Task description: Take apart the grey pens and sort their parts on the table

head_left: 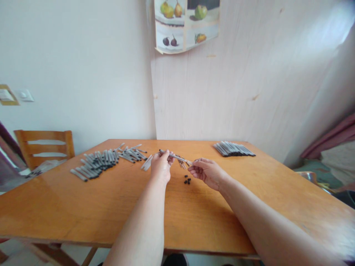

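Note:
My left hand (161, 166) is closed around a thin grey pen tube (175, 157), held level above the middle of the wooden table (83, 207). My right hand (207, 172) pinches the tube's right end with its fingertips. A few small black caps (188, 181) lie on the table just below and between both hands. Several loose thin refills (182, 163) lie behind the hands, and two grey tubes (146, 162) lie just left of my left hand.
A scattered heap of grey pen tubes (103, 160) lies at the left of the table. A neat stack of grey tubes (233, 149) sits at the far right by the wall. A wooden chair (44, 147) stands off the left side.

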{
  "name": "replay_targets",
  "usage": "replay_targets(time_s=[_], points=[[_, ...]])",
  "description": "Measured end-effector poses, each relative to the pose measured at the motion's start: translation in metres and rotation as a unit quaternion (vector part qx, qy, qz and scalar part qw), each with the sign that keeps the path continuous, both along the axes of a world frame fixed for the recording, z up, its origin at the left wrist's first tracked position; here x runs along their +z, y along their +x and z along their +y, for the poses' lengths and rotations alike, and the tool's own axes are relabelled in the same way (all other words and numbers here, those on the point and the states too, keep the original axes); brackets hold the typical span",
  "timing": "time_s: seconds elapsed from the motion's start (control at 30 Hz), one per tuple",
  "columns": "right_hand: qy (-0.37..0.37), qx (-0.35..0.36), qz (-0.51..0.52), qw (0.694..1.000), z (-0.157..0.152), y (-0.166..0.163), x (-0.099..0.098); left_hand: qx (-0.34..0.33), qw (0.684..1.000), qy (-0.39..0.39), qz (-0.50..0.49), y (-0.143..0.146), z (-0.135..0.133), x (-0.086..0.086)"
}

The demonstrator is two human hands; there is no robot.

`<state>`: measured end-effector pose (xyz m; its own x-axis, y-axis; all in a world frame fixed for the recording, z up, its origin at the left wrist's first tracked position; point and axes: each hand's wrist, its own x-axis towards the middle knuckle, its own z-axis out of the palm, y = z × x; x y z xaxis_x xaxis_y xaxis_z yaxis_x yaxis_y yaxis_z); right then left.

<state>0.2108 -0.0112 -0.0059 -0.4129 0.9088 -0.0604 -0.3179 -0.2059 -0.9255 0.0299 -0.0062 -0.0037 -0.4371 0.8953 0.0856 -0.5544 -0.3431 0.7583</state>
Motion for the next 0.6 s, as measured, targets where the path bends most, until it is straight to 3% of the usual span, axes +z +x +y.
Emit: replay_targets(time_s=[0.6], points=[[0.027, -0.031, -0.010, 0.999, -0.002, -0.002, 0.001, -0.039, 0.997, -0.023, 0.068, 0.014, -0.009, 0.001]])
